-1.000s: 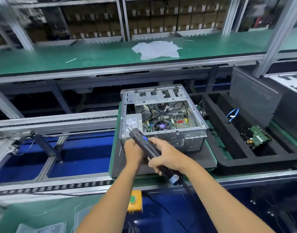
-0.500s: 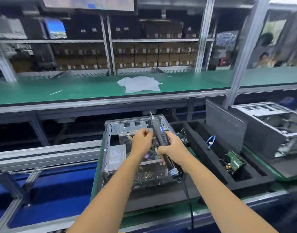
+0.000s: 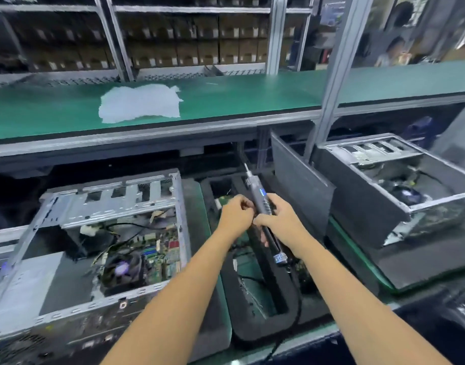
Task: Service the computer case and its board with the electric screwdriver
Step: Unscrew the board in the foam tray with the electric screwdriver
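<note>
— So, where does the case lie from your grip?

— Lower left of the frame, well apart from both hands. Your right hand is wrapped round the driver at centre frame; its fingers curl about the barrel. Your left hand sits just beside it, fingers curled and touching the barrel, though you cannot tell from this blur whether it pinches a screw or only the tool.

— And the driver's long axis?

— It runs from lower right to upper left, bit uppermost, pointing away from you toward the shelf, not at the board. Both hands hang over the foam tray between the case and a second case at right.

— Which hand is nearer the work?

— Your left, by a little. To reach the board you would likely swing left and tip the bit down.

— What differs from half a second back?

— Then your hands and the driver were over the open case. Now the case has slid to the lower left, and the hands are over the tray. The grip itself looks the same, bit up as before.
</note>
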